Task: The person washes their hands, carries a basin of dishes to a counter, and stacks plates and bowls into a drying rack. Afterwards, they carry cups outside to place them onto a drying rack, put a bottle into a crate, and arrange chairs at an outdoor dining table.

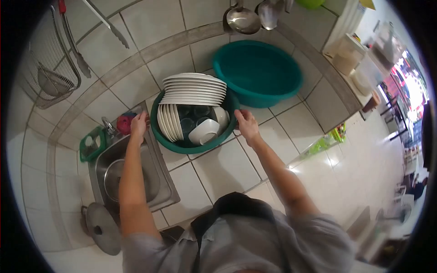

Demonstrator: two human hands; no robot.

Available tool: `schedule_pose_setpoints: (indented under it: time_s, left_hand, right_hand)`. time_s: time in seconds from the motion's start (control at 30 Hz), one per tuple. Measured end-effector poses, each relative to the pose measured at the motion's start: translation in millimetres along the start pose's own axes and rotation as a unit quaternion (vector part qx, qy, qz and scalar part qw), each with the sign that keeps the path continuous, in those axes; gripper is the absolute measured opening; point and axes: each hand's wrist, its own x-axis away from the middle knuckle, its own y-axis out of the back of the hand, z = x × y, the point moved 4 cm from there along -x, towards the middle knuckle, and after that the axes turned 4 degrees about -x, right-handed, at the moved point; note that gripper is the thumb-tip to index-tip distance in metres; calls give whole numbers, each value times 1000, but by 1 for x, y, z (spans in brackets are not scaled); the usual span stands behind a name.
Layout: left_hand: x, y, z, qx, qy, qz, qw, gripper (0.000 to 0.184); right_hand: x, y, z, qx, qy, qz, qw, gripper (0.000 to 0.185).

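A dark green basin (pixel 189 150) stands on the tiled counter, loaded with dishes. A stack of white plates (pixel 195 90) leans at its back, and more white plates (pixel 169 123) stand on edge at its left. Dark drinking glasses (pixel 187 123) and a white square bowl (pixel 203 132) fill the middle and front. My left hand (pixel 139 123) is at the basin's left rim, fingers curled and partly hidden. On the opposite side, my right hand (pixel 246 123) grips the right rim with bent fingers.
An empty teal tub (pixel 258 73) sits behind, on the right. Left of the basin are a metal sink (pixel 157 182), a faucet (pixel 108 125), a red cloth (pixel 124 123) and a green container (pixel 92 143). A pot lid (pixel 104 227) rests near the sink; ladles (pixel 243 20) hang above.
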Motion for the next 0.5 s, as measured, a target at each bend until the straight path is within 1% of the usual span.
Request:
schedule_pose_setpoints:
  time_s: [0.07,0.1,0.17,0.23,0.27,0.3,0.33,0.37,0.4,0.43,0.47,0.5]
  left_hand:
    - [-11,-16,3,-16,10,9,1000,49]
    - [-7,-23,-4,-19,13,6,1000,49]
    - [0,-39,-30,2,-12,15,1000,61]
    - [-26,-44,-28,-3,-6,35,999,63]
    - [-39,-48,-24,-5,3,52,999,65]
    - [-36,-50,-38,23,-11,73,997,68]
    - [-47,-45,-32,17,-15,86,996,68]
    - [-66,-35,-21,-30,-39,82,995,68]
    - [-74,-51,-19,-70,-71,88,991,68]
    - [-49,-59,-34,29,-38,110,993,63]
    - [-58,-61,-21,73,-51,177,980,59]
    - [-40,-64,-31,113,-69,216,967,59]
  right_hand:
    - [-16,-5,1,-2,-19,-31,999,54]
    - [-23,-9,0,-5,-30,-49,998,56]
    - [-32,-18,-2,-11,-44,-72,996,59]
    - [-40,-25,-2,43,24,-165,985,55]
    - [-44,-25,-7,40,20,-173,984,55]
    - [-48,-27,-12,24,54,-135,989,53]
    - [-50,-26,-14,9,88,-101,991,51]
    - [-44,-26,-15,34,88,-127,987,50]
    - [-36,-26,-13,64,89,-165,980,48]
    - [-25,-23,-9,87,76,-168,979,46]
    - [-17,-20,-8,48,39,-138,988,46]
    - [-13,-19,-13,66,69,-171,981,46]
